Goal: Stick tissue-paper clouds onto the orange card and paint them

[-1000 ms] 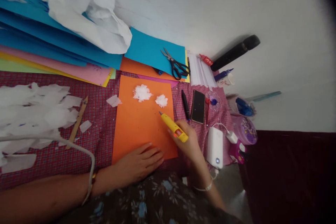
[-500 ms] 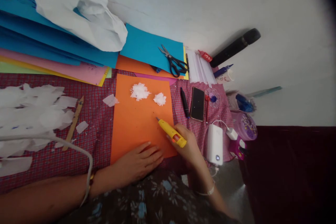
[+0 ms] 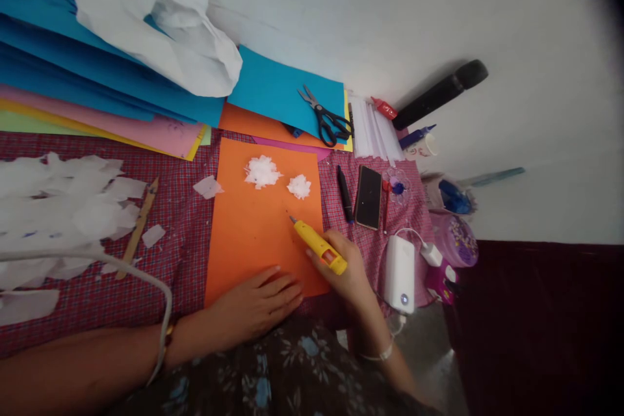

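The yellow glue gun (image 3: 319, 247) lies slanted over the lower right part of the orange sheet (image 3: 253, 234), its nozzle pointing up-left toward the smaller of two white tissue tufts (image 3: 299, 186); compared with a second ago the nozzle sits a little lower on the sheet and further from that tuft, though the whole view has also shifted slightly. The right hand (image 3: 344, 273) is wrapped closed around the gun's rear end, just as before, and the left hand (image 3: 253, 305) stays pressed flat, fingers spread, on the sheet's bottom edge. Whether the nozzle touches the paper cannot be made out, and the gun's back end is hidden in the palm. The larger tuft (image 3: 262, 171) lies beside the small one, unmoved. The sheet rests on a red checked cloth (image 3: 180, 240). To its right lie a black pen (image 3: 344, 185), a dark phone (image 3: 368, 188) and a white power bank (image 3: 400, 273). Black-handled scissors (image 3: 324, 117) rest on a blue sheet (image 3: 283, 91), with crumpled white tissue (image 3: 146, 19) on stacked coloured papers at the upper left. A pale wall (image 3: 439, 13) stands behind, and the picture's right edge is dark.
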A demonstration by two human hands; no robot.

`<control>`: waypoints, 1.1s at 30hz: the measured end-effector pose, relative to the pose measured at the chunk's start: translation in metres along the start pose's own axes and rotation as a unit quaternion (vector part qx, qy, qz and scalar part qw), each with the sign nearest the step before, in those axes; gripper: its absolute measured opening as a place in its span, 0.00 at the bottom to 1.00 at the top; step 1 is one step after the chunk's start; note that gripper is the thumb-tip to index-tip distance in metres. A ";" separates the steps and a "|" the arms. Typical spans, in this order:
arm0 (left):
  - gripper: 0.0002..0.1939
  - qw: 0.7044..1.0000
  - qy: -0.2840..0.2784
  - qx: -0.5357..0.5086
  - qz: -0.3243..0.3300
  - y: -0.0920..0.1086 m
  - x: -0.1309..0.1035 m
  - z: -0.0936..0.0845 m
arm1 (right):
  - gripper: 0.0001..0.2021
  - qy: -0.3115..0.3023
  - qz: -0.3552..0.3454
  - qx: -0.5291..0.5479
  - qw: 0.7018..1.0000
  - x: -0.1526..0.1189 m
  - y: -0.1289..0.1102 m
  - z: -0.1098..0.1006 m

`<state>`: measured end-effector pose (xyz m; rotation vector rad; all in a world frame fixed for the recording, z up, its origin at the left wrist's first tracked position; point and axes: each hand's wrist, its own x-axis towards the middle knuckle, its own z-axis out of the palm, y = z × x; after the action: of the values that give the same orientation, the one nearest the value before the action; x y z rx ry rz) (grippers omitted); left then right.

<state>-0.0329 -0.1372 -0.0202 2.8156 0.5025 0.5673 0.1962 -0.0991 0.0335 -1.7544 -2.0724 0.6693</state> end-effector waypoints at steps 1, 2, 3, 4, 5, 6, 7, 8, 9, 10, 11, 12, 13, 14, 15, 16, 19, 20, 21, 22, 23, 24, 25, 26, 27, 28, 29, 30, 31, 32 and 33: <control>0.18 1.000 0.001 0.000 0.000 0.000 0.000 0.000 | 0.10 0.003 -0.004 -0.002 1.000 0.001 0.000 0.000; 0.18 1.000 0.000 0.000 0.000 0.000 0.000 0.000 | 0.10 0.005 -0.006 -0.003 1.000 0.001 -0.001 0.000; 0.18 1.000 -0.002 0.000 0.000 0.000 0.000 0.000 | 0.10 0.008 -0.008 -0.003 1.000 0.002 -0.001 -0.001; 0.18 1.000 -0.005 0.000 0.001 0.001 0.000 0.000 | 0.10 0.008 -0.009 -0.003 1.000 0.002 -0.002 -0.001; 0.18 1.000 -0.007 -0.001 0.001 0.001 0.000 0.001 | 0.10 0.006 -0.009 -0.002 1.000 0.002 -0.003 -0.001; 0.18 1.000 -0.008 -0.002 0.000 0.001 0.000 0.001 | 0.10 0.002 -0.009 -0.001 1.000 0.002 -0.003 -0.002; 0.18 1.000 -0.009 -0.003 0.000 0.001 0.000 0.001 | 0.10 -0.002 -0.008 0.000 1.000 0.002 -0.004 -0.002; 0.18 1.000 -0.011 -0.004 0.000 0.001 0.000 0.001 | 0.11 -0.004 -0.007 0.002 1.000 0.002 -0.004 -0.002; 0.18 1.000 -0.011 -0.005 0.000 0.001 0.000 0.001 | 0.11 -0.008 -0.006 0.002 1.000 0.002 -0.005 -0.002; 0.18 1.000 -0.012 -0.007 0.000 0.001 -0.001 0.001 | 0.11 -0.009 -0.005 0.003 1.000 0.002 -0.005 -0.002; 0.19 1.000 -0.012 -0.007 0.001 0.001 -0.001 0.001 | 0.11 -0.011 -0.005 0.004 1.000 0.002 -0.005 -0.002; 0.19 1.000 -0.013 -0.008 0.001 0.001 -0.001 0.000 | 0.11 -0.012 -0.005 0.005 1.000 0.003 -0.005 -0.002; 0.19 1.000 -0.013 -0.010 0.000 0.001 -0.001 0.000 | 0.11 -0.013 -0.004 0.006 1.000 0.003 -0.005 -0.002; 0.19 1.000 -0.014 -0.011 -0.002 0.001 0.000 0.000 | 0.11 -0.015 -0.003 0.009 1.000 0.003 -0.005 -0.002; 0.19 1.000 -0.016 -0.013 -0.003 0.000 0.000 -0.001 | 0.11 -0.017 -0.002 0.010 1.000 0.003 -0.005 -0.002; 0.19 1.000 -0.017 -0.014 -0.004 0.000 0.000 -0.001 | 0.10 -0.018 0.000 0.011 1.000 0.003 -0.004 -0.002; 0.18 1.000 -0.018 -0.015 -0.004 0.000 0.001 -0.001 | 0.10 -0.017 0.003 0.004 1.000 0.004 -0.003 -0.002; 0.18 1.000 -0.018 -0.014 -0.004 0.000 0.001 -0.002 | 0.09 -0.016 0.002 0.000 1.000 0.004 -0.002 -0.002; 0.18 1.000 -0.017 -0.013 -0.003 0.000 0.001 -0.002 | 0.09 -0.014 0.001 -0.003 1.000 0.004 -0.002 -0.001; 0.18 1.000 -0.015 -0.012 -0.002 0.000 0.001 -0.002 | 0.09 -0.013 0.000 -0.004 1.000 0.004 -0.001 -0.001; 0.18 1.000 -0.012 -0.012 -0.001 0.000 0.001 -0.002 | 0.09 -0.014 -0.001 -0.003 1.000 0.004 -0.001 -0.001; 0.18 1.000 -0.009 -0.013 0.000 0.000 0.001 -0.002 | 0.09 -0.016 -0.002 0.000 1.000 0.004 -0.001 0.000; 0.18 1.000 -0.007 -0.014 0.001 0.000 0.001 -0.003 | 0.09 -0.017 -0.002 0.002 1.000 0.004 -0.001 0.000; 0.18 1.000 -0.005 -0.014 0.000 0.000 0.001 -0.003 | 0.09 -0.018 -0.002 0.003 1.000 0.004 -0.001 0.000; 0.18 1.000 -0.004 -0.014 0.000 0.000 0.001 -0.004 | 0.09 -0.018 -0.003 0.003 1.000 0.005 -0.001 0.000; 0.17 1.000 -0.005 -0.015 0.000 0.000 0.001 -0.004 | 0.08 -0.016 -0.004 0.003 1.000 0.005 -0.001 0.000; 0.17 1.000 -0.007 -0.015 -0.001 0.000 0.002 -0.005 | 0.08 -0.012 -0.004 0.002 1.000 0.006 -0.001 0.000; 0.17 1.000 -0.009 -0.016 -0.001 0.000 0.002 -0.005 | 0.07 -0.009 -0.004 0.002 1.000 0.006 -0.002 -0.001; 0.17 1.000 -0.010 -0.017 -0.001 0.000 0.002 -0.005 | 0.07 -0.006 -0.001 0.003 1.000 0.007 -0.002 -0.002; 0.17 1.000 -0.012 -0.018 0.000 0.000 0.002 -0.005 | 0.07 -0.004 0.002 0.004 1.000 0.007 -0.001 -0.004; 0.17 1.000 -0.011 -0.019 0.000 0.000 0.002 -0.004 | 0.07 -0.001 0.005 0.005 1.000 0.007 -0.001 -0.005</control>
<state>-0.0331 -0.1358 -0.0159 2.7833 0.4831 0.5385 0.1964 -0.0915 0.0378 -1.7611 -2.0581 0.6844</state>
